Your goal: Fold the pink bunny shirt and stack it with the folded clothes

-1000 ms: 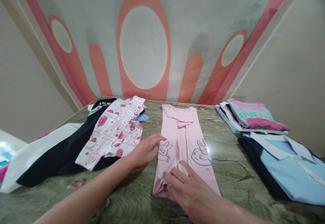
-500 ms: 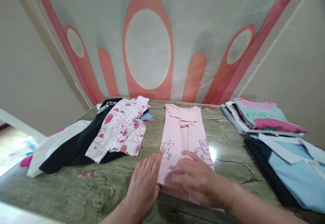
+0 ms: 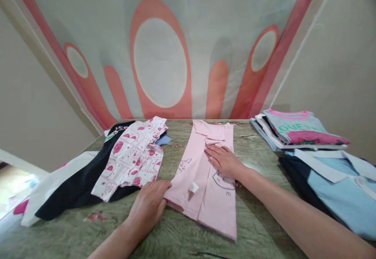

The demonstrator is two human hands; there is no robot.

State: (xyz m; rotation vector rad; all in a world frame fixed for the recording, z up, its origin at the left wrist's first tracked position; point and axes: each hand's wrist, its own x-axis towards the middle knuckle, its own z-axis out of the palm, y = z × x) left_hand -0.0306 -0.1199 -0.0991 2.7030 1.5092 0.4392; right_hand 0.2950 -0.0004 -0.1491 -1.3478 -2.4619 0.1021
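Observation:
A pink shirt (image 3: 190, 173) with bunny drawings lies lengthwise before me, its sides turned in toward the middle. Near its lower end a small white tag (image 3: 193, 187) shows. My left hand (image 3: 151, 202) is closed on the shirt's lower left edge, fingers over the cloth and thumb lower down, partly hidden. Across the upper part of the shirt, my right hand (image 3: 225, 161) lies flat with its fingers stretched out, covering part of the right-hand drawing.
Left of the shirt lie a white top with red print (image 3: 132, 153), a black garment (image 3: 73, 188) and a white one (image 3: 38, 204). At right are a stack of folded shirts (image 3: 302, 128) and a light blue collared garment (image 3: 337, 188). A wall stands behind the wooden table (image 3: 117, 227).
My right hand has moved up the shirt, away from me, and now lies flat. My left hand has shifted left with the shirt's lower left corner, widening the lower end. The view has shifted slightly.

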